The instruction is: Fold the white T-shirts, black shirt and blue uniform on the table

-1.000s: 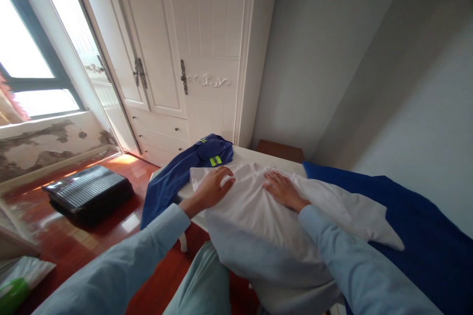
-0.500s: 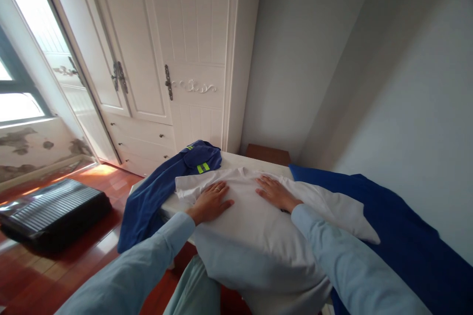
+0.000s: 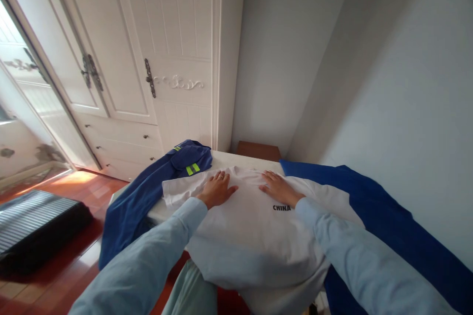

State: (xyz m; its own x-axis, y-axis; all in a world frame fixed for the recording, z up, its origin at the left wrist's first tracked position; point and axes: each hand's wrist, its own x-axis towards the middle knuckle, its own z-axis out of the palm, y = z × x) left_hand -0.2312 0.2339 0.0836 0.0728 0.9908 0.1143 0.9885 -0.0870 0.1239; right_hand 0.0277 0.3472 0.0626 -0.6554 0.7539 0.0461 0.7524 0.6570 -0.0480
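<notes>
A white T-shirt (image 3: pixel 251 226) with dark "CHINA" lettering lies spread over the table (image 3: pixel 236 157), its lower part hanging over the near edge. My left hand (image 3: pixel 218 189) rests palm down on the shirt's left upper part, fingers stretched toward the collar; a ring shows on one finger. Flat on the right upper part lies my right hand (image 3: pixel 281 189), fingers spread, just above the lettering. Neither hand grips the cloth. Left of the shirt is a dark blue garment (image 3: pixel 162 187) with yellow-green reflective strips. Blue cloth (image 3: pixel 369 197) extends along the right side.
Behind the table stands a white wardrobe (image 3: pixel 181 39) with drawers below. A brown box-like piece (image 3: pixel 258 151) sits against the grey wall (image 3: pixel 273 59). On the red wooden floor at left lies a black ridged suitcase (image 3: pixel 40 226).
Both hands have slid a little up the shirt toward the collar, and the "CHINA" lettering now shows. The view has turned slightly to the right.
</notes>
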